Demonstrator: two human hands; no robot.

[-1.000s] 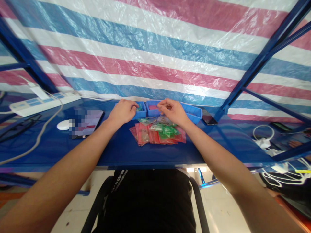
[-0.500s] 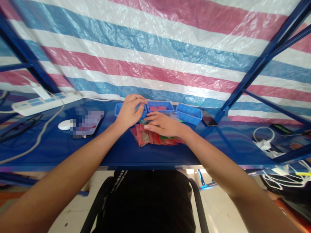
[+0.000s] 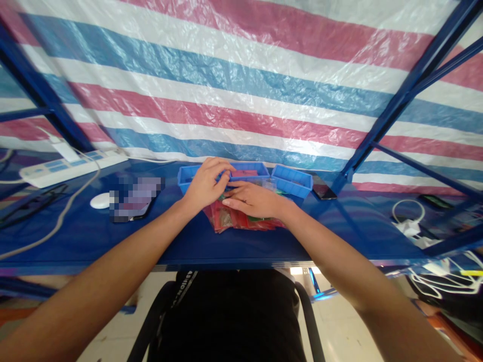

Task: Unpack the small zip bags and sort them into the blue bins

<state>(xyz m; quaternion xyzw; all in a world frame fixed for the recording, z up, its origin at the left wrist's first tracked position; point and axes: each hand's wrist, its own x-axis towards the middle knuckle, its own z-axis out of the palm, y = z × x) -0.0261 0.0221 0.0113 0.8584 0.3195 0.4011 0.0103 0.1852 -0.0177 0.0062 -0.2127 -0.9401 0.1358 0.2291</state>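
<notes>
A pile of small red and green plastic bags [image 3: 231, 221] lies on the blue table [image 3: 196, 241] in front of three blue trays. My right hand [image 3: 253, 199] lies flat on the pile, fingers stretched out toward the left. My left hand [image 3: 206, 184] is curled at the pile's far left corner, next to the left tray [image 3: 184, 175]. Its fingertips pinch together near the right hand's fingertips; what they hold is hidden. The middle tray [image 3: 252, 167] has something red in it. The right tray [image 3: 293, 180] stands beside it.
A dark phone [image 3: 133, 199] and a white round puck [image 3: 100, 201] lie left of the hands, with a white power strip [image 3: 71, 165] and cable behind. Another phone [image 3: 323, 191] sits by the right tray. White cables [image 3: 409, 222] lie far right. A striped tarp hangs behind.
My right hand came back from the middle tray and settled flat on the pile. My left hand left the left tray and moved toward the pile's corner.
</notes>
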